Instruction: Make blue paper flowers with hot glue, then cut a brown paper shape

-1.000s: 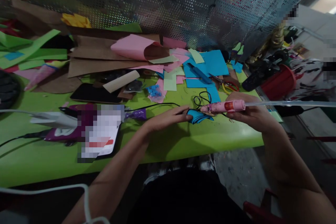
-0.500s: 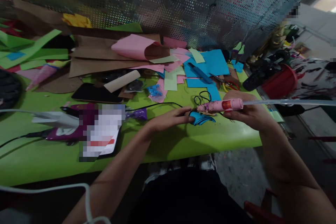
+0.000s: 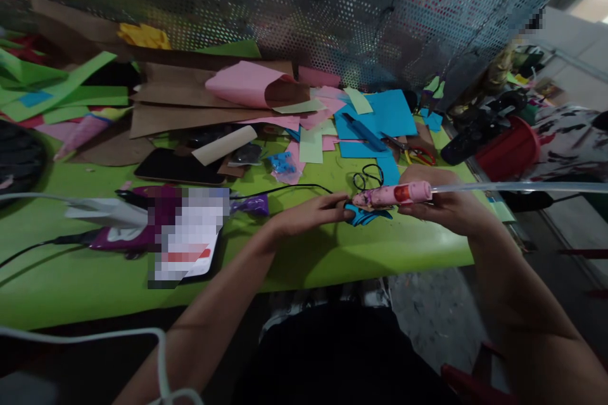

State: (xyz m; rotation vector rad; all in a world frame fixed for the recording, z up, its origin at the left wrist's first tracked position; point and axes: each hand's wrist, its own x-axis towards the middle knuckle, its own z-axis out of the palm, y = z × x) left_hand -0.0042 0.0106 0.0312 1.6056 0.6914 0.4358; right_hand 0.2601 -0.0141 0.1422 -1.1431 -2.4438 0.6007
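My right hand [image 3: 446, 202] is closed around a pink hot glue gun [image 3: 387, 195], with a long translucent glue stick [image 3: 513, 186] running out of its back to the right. The gun's nozzle points left, towards the fingers of my left hand [image 3: 316, 212]. Between thumb and fingers, my left hand pinches a blue foam piece [image 3: 369, 215] with layered, curved edges. The gun lies above that piece and partly covers it; whether the tip touches it I cannot tell. A thin black cord [image 3: 368, 176] loops just behind the gun.
On the green table [image 3: 304, 266] lie a white-screened phone [image 3: 197, 234], a purple device [image 3: 121, 237], a dark phone [image 3: 175, 166] and red-handled scissors [image 3: 420, 155]. Blue foam sheets [image 3: 399, 111] and a blue cutter [image 3: 363, 131] are behind my hands. A perforated metal panel [image 3: 285, 6] stands at the back.
The glue gun and its stick have shifted slightly left, over the blue foam piece. My left hand keeps its pinch, and the camera view has moved a little.
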